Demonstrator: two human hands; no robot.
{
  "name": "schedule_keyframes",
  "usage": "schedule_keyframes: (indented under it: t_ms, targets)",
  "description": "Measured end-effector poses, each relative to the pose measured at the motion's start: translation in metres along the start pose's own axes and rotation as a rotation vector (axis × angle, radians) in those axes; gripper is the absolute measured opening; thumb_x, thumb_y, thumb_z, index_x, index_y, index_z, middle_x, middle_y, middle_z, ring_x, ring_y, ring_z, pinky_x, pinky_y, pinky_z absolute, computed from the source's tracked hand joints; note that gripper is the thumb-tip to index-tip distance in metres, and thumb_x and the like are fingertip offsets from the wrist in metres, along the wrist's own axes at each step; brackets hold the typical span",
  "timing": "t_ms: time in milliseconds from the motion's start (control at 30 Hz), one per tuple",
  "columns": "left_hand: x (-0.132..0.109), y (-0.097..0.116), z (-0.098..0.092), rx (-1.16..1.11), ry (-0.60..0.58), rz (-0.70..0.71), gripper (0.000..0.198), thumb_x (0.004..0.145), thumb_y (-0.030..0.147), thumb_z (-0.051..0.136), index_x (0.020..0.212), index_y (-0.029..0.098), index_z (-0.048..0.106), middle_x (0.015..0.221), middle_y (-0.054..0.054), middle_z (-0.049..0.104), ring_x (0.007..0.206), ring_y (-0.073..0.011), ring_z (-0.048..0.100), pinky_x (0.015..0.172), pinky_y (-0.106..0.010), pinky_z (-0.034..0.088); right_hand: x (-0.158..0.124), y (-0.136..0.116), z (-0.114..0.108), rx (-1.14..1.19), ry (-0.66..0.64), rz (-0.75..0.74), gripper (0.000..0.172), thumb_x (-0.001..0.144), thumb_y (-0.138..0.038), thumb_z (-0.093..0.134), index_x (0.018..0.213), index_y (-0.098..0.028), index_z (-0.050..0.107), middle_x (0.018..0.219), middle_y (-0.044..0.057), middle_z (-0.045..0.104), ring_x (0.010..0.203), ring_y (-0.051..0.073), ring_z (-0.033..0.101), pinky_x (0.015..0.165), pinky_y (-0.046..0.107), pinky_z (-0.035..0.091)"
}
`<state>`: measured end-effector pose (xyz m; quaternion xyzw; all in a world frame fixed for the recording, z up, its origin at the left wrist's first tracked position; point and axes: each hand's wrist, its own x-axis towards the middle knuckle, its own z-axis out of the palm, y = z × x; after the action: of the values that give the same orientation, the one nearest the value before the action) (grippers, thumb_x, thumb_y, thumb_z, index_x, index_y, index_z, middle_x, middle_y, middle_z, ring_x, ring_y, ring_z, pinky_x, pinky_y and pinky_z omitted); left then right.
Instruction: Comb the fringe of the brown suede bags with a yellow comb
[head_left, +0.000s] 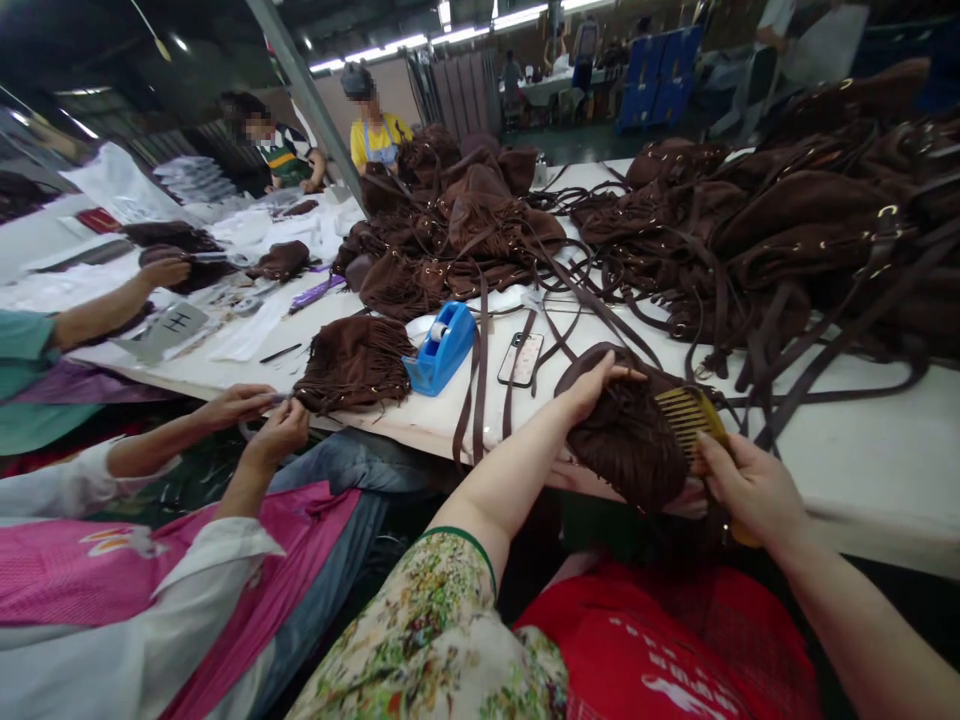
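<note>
A dark brown fringed bag (pixel 637 450) lies at the table's front edge, before my body. My left hand (pixel 596 388) grips it near its upper left side, the fingers partly lost against the dark material. In my right hand (pixel 750 485) is a yellow wide-toothed comb (pixel 694 420), held at the bag's right side. The comb's teeth point left and touch or lie very close to the fringe. Part of the comb is hidden behind my fingers.
A phone (pixel 520 360) and a blue tape dispenser (pixel 442 350) stand left of the bag. Brown bags with long straps are heaped behind (pixel 480 220) and at right (pixel 810 220). At left, a co-worker's hands (pixel 259 415) work beside another fringed bag (pixel 352 365).
</note>
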<state>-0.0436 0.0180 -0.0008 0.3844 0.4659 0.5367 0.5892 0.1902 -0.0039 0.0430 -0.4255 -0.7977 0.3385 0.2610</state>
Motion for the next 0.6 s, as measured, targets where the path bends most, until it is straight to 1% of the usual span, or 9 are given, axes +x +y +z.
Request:
schedule_keyframes:
  t_ms: [33, 67, 100, 167, 267, 367, 467, 533, 600]
  targets:
    - [-0.001, 0.001, -0.004, -0.167, -0.019, -0.018, 0.073, 0.093, 0.063, 0.02, 0.096, 0.01, 0.07, 0.099, -0.011, 0.071, 0.103, -0.023, 0.062, 0.102, -0.037, 0.041, 0.004, 0.013, 0.001, -0.138, 0.022, -0.035, 0.04, 0.091, -0.056, 0.044, 0.076, -0.022, 0.058, 0.062, 0.002, 0.061, 0.055, 0.018, 0.057, 0.051, 0.027, 0.04]
    - [-0.001, 0.002, -0.007, -0.286, -0.022, -0.03, 0.073, 0.093, 0.063, 0.02, 0.095, 0.009, 0.071, 0.097, -0.012, 0.071, 0.102, -0.0226, 0.062, 0.101, -0.036, 0.041, 0.007, 0.024, 0.004, -0.264, 0.019, -0.064, 0.039, 0.092, -0.055, 0.042, 0.075, -0.023, 0.057, 0.063, 0.003, 0.061, 0.059, 0.019, 0.059, 0.054, 0.028, 0.04]
    - [-0.002, 0.002, -0.009, -0.358, -0.01, -0.038, 0.072, 0.094, 0.062, 0.021, 0.093, 0.009, 0.071, 0.096, -0.012, 0.072, 0.101, -0.022, 0.063, 0.101, -0.035, 0.042, 0.008, 0.031, 0.008, -0.372, 0.003, -0.094, 0.039, 0.093, -0.053, 0.041, 0.073, -0.023, 0.056, 0.063, 0.004, 0.061, 0.06, 0.02, 0.059, 0.055, 0.029, 0.038]
    - [-0.001, 0.001, -0.011, -0.411, 0.024, -0.046, 0.07, 0.095, 0.058, 0.022, 0.088, 0.009, 0.071, 0.094, -0.012, 0.072, 0.1, -0.0209, 0.064, 0.101, -0.033, 0.041, 0.004, 0.036, 0.017, -0.534, -0.05, -0.172, 0.039, 0.093, -0.052, 0.041, 0.07, -0.023, 0.053, 0.064, 0.004, 0.061, 0.058, 0.02, 0.058, 0.053, 0.03, 0.034]
    - [0.002, -0.003, -0.009, -0.395, 0.042, -0.034, 0.069, 0.096, 0.056, 0.022, 0.086, 0.009, 0.072, 0.091, -0.012, 0.073, 0.1, -0.0207, 0.064, 0.102, -0.033, 0.04, -0.013, 0.033, 0.032, -0.645, -0.215, -0.268, 0.037, 0.094, -0.051, 0.042, 0.071, -0.023, 0.053, 0.07, 0.004, 0.064, 0.061, 0.02, 0.06, 0.052, 0.029, 0.031]
    - [0.006, -0.008, -0.007, -0.369, 0.044, -0.026, 0.067, 0.097, 0.055, 0.023, 0.086, 0.009, 0.071, 0.088, -0.011, 0.073, 0.097, -0.0208, 0.064, 0.103, -0.035, 0.04, -0.04, 0.031, 0.045, -0.654, -0.395, -0.326, 0.033, 0.094, -0.048, 0.044, 0.075, -0.023, 0.055, 0.073, 0.003, 0.066, 0.063, 0.02, 0.063, 0.053, 0.028, 0.032]
    - [0.007, -0.011, -0.006, -0.335, 0.065, -0.033, 0.066, 0.097, 0.055, 0.024, 0.086, 0.01, 0.071, 0.084, -0.01, 0.072, 0.09, -0.0197, 0.065, 0.1, -0.037, 0.042, -0.061, 0.034, 0.055, -0.553, -0.479, -0.327, 0.032, 0.095, -0.046, 0.043, 0.079, -0.022, 0.058, 0.074, 0.005, 0.067, 0.065, 0.02, 0.064, 0.056, 0.028, 0.038]
    - [0.005, -0.01, -0.005, -0.281, 0.048, -0.052, 0.063, 0.096, 0.055, 0.028, 0.086, 0.011, 0.071, 0.084, -0.009, 0.071, 0.086, -0.019, 0.064, 0.099, -0.038, 0.044, -0.067, 0.036, 0.057, -0.404, -0.504, -0.28, 0.035, 0.095, -0.047, 0.044, 0.078, -0.021, 0.06, 0.073, 0.005, 0.068, 0.067, 0.02, 0.064, 0.06, 0.029, 0.041]
    - [0.002, -0.005, -0.004, -0.178, 0.017, -0.033, 0.055, 0.094, 0.052, 0.036, 0.083, 0.012, 0.071, 0.089, -0.008, 0.071, 0.089, -0.0184, 0.063, 0.099, -0.037, 0.043, -0.065, 0.036, 0.054, -0.22, -0.52, -0.177, 0.037, 0.092, -0.051, 0.047, 0.081, -0.02, 0.064, 0.071, 0.005, 0.068, 0.066, 0.02, 0.063, 0.061, 0.03, 0.044]
